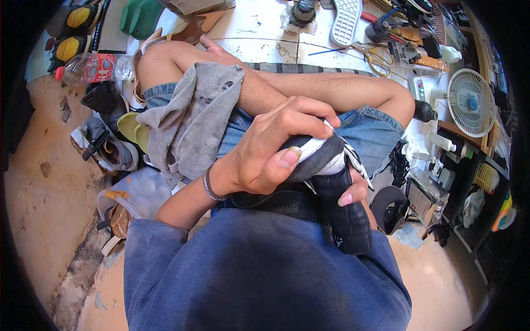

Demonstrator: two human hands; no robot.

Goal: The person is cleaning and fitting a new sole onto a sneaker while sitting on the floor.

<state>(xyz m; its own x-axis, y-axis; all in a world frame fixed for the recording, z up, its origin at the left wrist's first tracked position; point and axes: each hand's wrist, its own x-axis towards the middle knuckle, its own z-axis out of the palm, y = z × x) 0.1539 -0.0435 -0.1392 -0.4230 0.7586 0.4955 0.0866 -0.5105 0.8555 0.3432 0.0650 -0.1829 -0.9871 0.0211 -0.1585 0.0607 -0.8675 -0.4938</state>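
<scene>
A black, grey and white sneaker (324, 154) is held over my lap, its padded black tongue (348, 220) pointing down toward my shirt. My left hand (270, 149) curls over the shoe from the left, with its thumb and fingers pressed against the upper. From the right, my right hand (356, 188) grips the side near the laces. Its thumb rests by the tongue, and its other fingers are mostly hidden behind the shoe. A stained grey cloth (187, 116) drapes over my left thigh, just beside my left wrist.
Several worn shoes (113, 149) and a plastic bottle (99, 69) lie to my left. Ahead on white tiles are a white shoe sole (346, 22), scissors (378, 58) and a dark jar (302, 12). A fan (471, 102) and a dark cap (389, 208) are to my right.
</scene>
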